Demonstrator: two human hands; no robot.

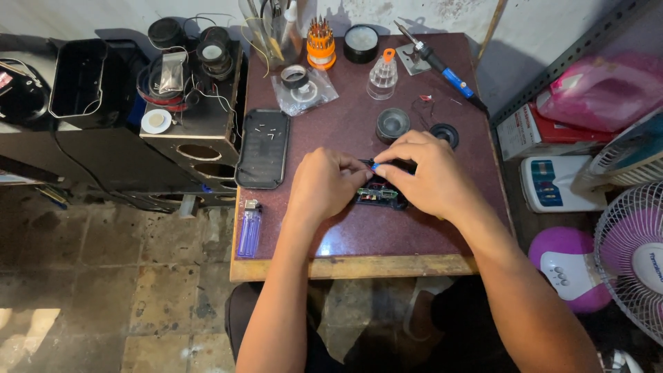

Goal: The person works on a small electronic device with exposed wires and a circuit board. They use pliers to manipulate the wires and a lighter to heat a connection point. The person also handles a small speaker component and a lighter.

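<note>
- My fingertips meet over a small dark circuit board (378,195) lying on the maroon table (345,235), just in front of the middle of the top.
- My right hand (423,173) has thumb and forefinger pinched shut on something tiny with a blue tip (375,166); what it is I cannot make out.
- My left hand (324,183) is curled, its fingers folded in against the board's left edge; they look closed on it, though the knuckles hide the actual grip.
- Most of the board is covered by both hands; only a strip with green and blue parts shows between them, plus a dark bit poking out behind the right fingers.
- Both wrists are bent down, backs of the hands up, forearms coming in from the lower edge and converging; the right forearm is cut off at the bottom corner.
- Left of my hands lies a black phone case (263,148) with a few small screws in it, and nearer the table's front edge a purple lighter (249,231).
- Beyond the hands sit a round grey part (392,124) and a small black ring (444,133), close to my right knuckles.
- At the back are a blue-handled soldering iron (442,65) and an orange screwdriver-bit stand (321,45).
- A fan (632,255) on the right is cut off by the frame.
</note>
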